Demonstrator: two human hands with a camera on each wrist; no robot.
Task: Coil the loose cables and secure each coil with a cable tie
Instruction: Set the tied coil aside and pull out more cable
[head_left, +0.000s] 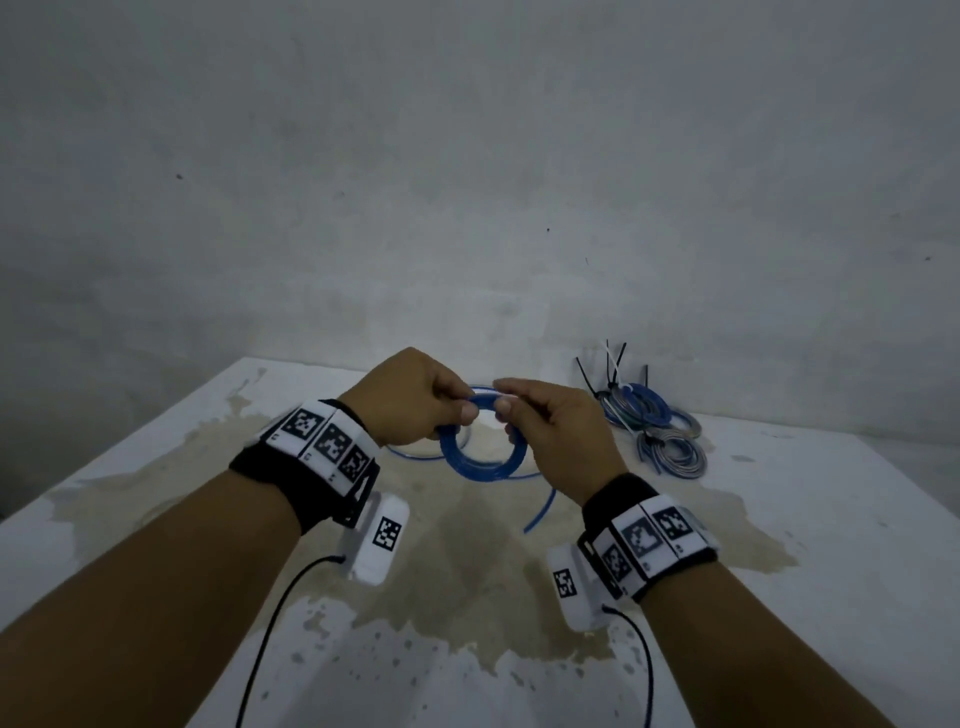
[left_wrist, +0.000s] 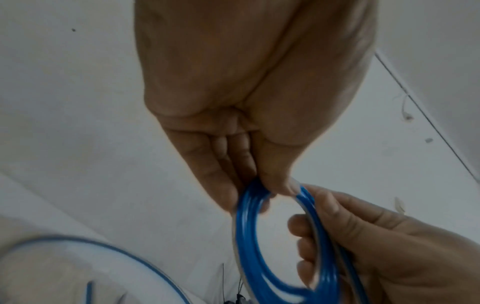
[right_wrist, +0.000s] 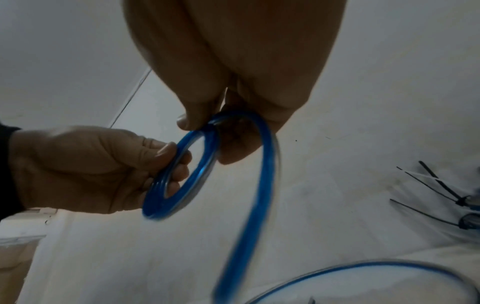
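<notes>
Bare grey wall rises behind a white table (head_left: 156, 499) whose middle is marked by a broad tan stain. Toward the far right corner lies a heap of finished coils (head_left: 660, 426), blue and grey, each already cinched, their cable ties (head_left: 615, 371) sticking up black and white. Above the table's middle, nearer the far edge, both hands hold the blue cable (head_left: 480, 449), wound into a small ring of several turns. The left hand (head_left: 410, 397) has its fingers curled through the ring and its thumb pressed on top; the right hand (head_left: 550, 428) pinches the opposite side between thumb and fingers. A loose tail (head_left: 540, 506) hangs from the ring toward the near edge, and more slack trails on the table behind. The cable looks light, smooth and springy, so the turns will likely fan open if released; holding across all turns at one spot seems best while a tie goes on. No brand or readable writing shows; only black-and-white coded squares on the wrist bands (head_left: 324, 441).
</notes>
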